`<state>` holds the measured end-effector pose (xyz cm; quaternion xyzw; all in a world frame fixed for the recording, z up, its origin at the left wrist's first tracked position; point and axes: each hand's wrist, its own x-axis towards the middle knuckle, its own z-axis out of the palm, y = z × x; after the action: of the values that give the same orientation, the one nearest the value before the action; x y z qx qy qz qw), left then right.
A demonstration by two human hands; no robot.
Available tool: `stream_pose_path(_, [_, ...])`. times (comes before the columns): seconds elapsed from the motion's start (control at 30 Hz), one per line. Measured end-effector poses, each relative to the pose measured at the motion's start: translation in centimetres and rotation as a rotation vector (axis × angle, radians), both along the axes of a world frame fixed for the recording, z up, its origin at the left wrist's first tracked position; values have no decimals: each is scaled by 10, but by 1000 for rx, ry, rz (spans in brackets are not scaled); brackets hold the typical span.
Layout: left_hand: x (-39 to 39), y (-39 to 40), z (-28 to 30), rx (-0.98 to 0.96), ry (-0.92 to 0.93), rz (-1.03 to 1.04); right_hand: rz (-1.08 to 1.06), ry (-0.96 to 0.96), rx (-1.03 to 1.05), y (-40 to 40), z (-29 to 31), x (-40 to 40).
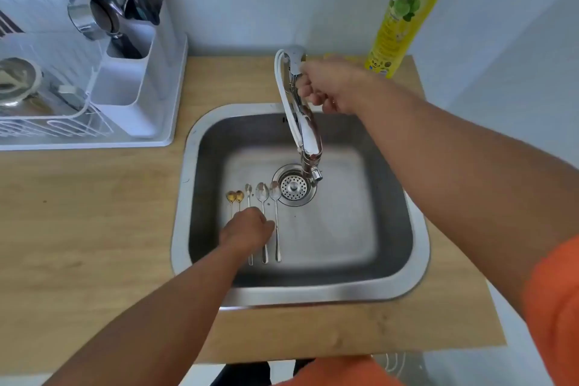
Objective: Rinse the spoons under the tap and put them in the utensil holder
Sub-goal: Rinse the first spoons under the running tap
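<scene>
Several spoons lie side by side on the floor of the steel sink point(413, 247): two small gold spoons point(235, 196) at the left and three silver spoons point(275, 194) beside them, bowls toward the drain. My left hand point(246, 230) rests over their handles with fingers curled down; whether it grips one I cannot tell. My right hand point(329, 88) is closed around the base of the chrome tap point(308, 135), whose spout hangs over the drain. No water is visible. The white utensil holder point(131, 72) stands at the left and holds several forks and spoons.
A white dish rack point(62, 125) with a bowl sits on the wooden counter point(78, 213) at the left. A yellow-green dish soap bottle point(404, 9) stands behind the sink at the right. The drain strainer point(293, 186) is in the sink's middle.
</scene>
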<state>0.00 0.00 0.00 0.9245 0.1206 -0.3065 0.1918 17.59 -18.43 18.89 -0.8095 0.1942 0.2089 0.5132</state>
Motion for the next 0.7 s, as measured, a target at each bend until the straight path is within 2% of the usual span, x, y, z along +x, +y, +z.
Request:
stream_pose_path(0.43, [2, -25, -13, 144, -38, -39, -131, 28, 40, 13, 4, 7])
stream_pose_path(0.7, [2, -35, -19, 128, -71, 0, -170, -46, 70, 11, 13, 0])
